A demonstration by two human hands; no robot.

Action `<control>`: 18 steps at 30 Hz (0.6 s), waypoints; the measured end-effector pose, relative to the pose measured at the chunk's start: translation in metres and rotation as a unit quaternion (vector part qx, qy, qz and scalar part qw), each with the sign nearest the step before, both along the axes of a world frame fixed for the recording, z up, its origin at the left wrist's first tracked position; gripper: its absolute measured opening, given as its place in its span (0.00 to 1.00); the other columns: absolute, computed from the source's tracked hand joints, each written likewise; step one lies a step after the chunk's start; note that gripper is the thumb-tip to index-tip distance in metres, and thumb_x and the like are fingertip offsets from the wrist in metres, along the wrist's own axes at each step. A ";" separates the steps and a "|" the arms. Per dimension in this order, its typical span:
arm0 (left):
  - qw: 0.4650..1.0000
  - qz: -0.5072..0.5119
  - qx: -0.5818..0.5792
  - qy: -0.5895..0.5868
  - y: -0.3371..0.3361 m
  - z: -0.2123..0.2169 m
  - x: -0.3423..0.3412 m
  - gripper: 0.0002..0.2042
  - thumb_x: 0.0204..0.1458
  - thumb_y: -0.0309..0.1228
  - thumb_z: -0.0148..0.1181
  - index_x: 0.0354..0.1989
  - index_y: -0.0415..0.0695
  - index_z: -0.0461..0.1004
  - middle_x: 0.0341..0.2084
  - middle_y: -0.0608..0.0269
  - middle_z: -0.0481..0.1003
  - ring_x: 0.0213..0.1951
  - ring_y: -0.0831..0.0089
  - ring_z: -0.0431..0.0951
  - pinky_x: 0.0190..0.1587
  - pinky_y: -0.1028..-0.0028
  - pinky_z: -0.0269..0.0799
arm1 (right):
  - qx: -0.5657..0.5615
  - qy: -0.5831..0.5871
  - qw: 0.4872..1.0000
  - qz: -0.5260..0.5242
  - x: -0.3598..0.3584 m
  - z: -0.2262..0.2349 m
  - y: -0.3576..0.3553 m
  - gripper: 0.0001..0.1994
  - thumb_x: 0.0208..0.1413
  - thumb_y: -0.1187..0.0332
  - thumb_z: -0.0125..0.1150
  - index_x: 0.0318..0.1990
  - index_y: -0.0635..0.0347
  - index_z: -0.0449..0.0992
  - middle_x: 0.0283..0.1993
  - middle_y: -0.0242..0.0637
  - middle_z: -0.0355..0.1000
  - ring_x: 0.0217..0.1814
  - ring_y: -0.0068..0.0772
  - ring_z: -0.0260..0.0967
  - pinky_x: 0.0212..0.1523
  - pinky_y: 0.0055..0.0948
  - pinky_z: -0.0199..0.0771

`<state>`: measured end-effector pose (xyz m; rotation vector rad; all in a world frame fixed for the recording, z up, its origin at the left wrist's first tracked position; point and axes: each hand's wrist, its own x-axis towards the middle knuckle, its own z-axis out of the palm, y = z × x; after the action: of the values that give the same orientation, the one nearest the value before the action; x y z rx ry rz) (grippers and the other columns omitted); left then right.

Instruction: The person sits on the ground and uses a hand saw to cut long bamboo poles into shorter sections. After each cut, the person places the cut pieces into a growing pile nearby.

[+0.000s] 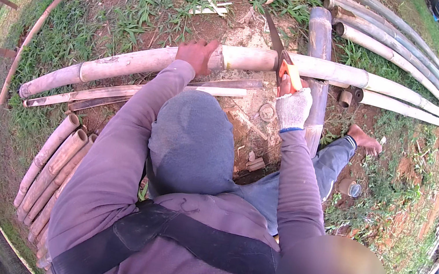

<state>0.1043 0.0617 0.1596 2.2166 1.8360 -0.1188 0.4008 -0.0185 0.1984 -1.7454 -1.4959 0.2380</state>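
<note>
My bare left hand (197, 54) presses down on a long pale bamboo pole (127, 62) that lies across the ground from left to right. My right hand (293, 108), in a white knit glove, grips the orange handle of a hand saw (288, 74). The dark blade runs up and away from me and crosses the pole just right of my left hand. Both purple sleeves reach forward over my grey-covered knee.
The pole rests on a thicker crosswise bamboo (320, 37). Split bamboo strips (121, 93) lie under it. Short cut sections (53, 166) are stacked at lower left, long poles (401, 40) at upper right. My bare foot (364, 140) and a small round container (350, 187) are at right.
</note>
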 end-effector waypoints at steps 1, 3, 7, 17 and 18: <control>1.000 0.003 0.003 -0.003 -0.004 -0.003 -0.002 0.47 0.44 0.44 0.84 0.74 0.61 0.62 0.64 0.54 0.76 0.64 0.47 0.79 0.67 0.39 0.71 | -0.031 0.006 1.000 -0.004 0.005 0.002 -0.031 0.16 0.67 0.60 0.71 0.44 0.67 0.81 0.31 0.55 0.80 0.34 0.57 0.82 0.35 0.46 0.79; 1.000 0.004 0.023 0.005 0.008 -0.001 -0.010 0.48 0.44 0.44 0.84 0.75 0.62 0.62 0.63 0.54 0.76 0.64 0.46 0.78 0.67 0.38 0.71 | 0.004 0.167 0.985 0.036 0.025 -0.004 -0.118 0.11 0.68 0.66 0.69 0.45 0.67 0.79 0.31 0.46 0.80 0.30 0.41 0.79 0.34 0.39 0.78; 0.999 0.022 -0.035 0.006 -0.011 0.003 -0.009 0.47 0.43 0.42 0.83 0.75 0.61 0.63 0.71 0.53 0.72 0.68 0.47 0.75 0.70 0.40 0.67 | -0.084 0.188 0.978 0.033 0.048 0.022 -0.239 0.13 0.71 0.64 0.65 0.44 0.68 0.74 0.40 0.46 0.83 0.36 0.30 0.81 0.40 0.31 0.81; 1.000 0.003 -0.015 -0.025 -0.002 0.000 -0.002 0.48 0.42 0.42 0.84 0.75 0.63 0.62 0.66 0.54 0.75 0.67 0.47 0.76 0.68 0.38 0.69 | -0.062 -0.078 0.995 -0.020 0.009 -0.015 -0.014 0.17 0.69 0.56 0.68 0.43 0.66 0.81 0.32 0.56 0.80 0.34 0.58 0.81 0.36 0.49 0.77; 0.999 0.017 -0.035 -0.010 -0.002 0.004 -0.005 0.51 0.41 0.43 0.85 0.76 0.64 0.61 0.67 0.54 0.74 0.68 0.46 0.75 0.68 0.37 0.68 | -0.019 -0.023 0.999 0.015 0.013 -0.009 -0.052 0.16 0.68 0.59 0.70 0.43 0.66 0.80 0.29 0.52 0.79 0.32 0.56 0.80 0.34 0.47 0.76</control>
<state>0.0994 0.0600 0.1634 2.1319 1.8299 -0.1513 0.4135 -0.0703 0.1897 -1.7702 -1.5604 0.2433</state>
